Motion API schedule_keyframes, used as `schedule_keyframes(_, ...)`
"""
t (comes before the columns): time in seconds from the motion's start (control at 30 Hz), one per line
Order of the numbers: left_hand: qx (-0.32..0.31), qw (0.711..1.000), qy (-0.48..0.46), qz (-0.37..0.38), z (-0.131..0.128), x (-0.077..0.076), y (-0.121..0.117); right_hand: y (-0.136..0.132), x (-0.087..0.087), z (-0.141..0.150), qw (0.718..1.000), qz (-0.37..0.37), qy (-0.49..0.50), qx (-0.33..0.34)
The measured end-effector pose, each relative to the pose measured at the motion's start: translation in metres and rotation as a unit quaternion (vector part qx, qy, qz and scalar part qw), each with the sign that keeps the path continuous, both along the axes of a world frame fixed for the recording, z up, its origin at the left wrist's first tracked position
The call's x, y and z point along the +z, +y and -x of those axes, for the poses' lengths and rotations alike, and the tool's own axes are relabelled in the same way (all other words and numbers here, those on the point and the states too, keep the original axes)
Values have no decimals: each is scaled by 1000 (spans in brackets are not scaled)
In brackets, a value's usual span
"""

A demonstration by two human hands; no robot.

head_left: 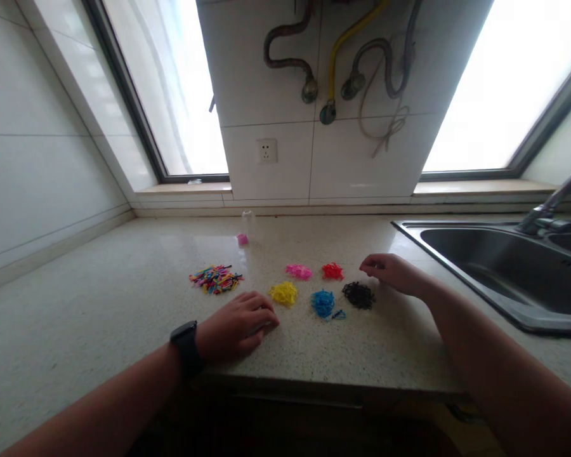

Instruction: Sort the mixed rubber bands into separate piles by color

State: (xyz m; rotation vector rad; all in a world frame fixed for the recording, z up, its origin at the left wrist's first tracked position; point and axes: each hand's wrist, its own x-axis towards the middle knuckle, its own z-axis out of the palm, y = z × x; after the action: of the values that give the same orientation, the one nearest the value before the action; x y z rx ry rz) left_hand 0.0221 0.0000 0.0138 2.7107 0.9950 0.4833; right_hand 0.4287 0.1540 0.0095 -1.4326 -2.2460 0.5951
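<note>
My left hand, with a dark watch on its wrist, rests on the counter beside a pile of yellow rubber bands. Its fingers are loosely bent, with nothing visible in them. To the right, my right hand is closed, fingertips together, just above a pile of black rubber bands; whether it pinches anything is too small to tell. Red bands, pink bands and blue bands form separate piles between the hands. A few dark blue bands lie apart. Mixed-colour bands are heaped farther left.
A clear plastic jar and a pink cap stand toward the back of the speckled counter. At the right is a steel sink with a faucet. Hoses hang on the tiled wall above a socket.
</note>
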Motion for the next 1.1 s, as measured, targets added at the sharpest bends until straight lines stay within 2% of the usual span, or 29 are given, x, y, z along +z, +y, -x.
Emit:
schedule_keyframes(0.17, 0, 1000, 3, -8, -1, 2, -1, -5, 26, 35, 998, -43, 4, 40)
schedule_keyframes(0.3, 7, 1000, 6, -11, -2, 4, -1, -12, 50, 79, 991, -63, -34, 113)
schedule_keyframes(0.43, 5, 1000, 12, -8, -2, 5, 1, -15, 63, 129, 978, -79, -66, 180)
schedule_keyframes(0.53, 3, 1000, 10, -11, -1, 4, 2, -14, 62, 167, 959, -99, -92, 250)
schedule_keyframes(0.63, 3, 1000, 7, -17, -1, 3, 2, -13, 58, 203, 940, -122, -127, 292)
schedule_keyframes(0.87, 5, 1000, 3, -30, -1, 1, 2, -16, 47, 267, 924, -143, -220, 279)
schedule_keyframes(1.1, -3, 999, 10, -46, -2, 0, 4, -15, 34, 293, 910, -169, -262, 272)
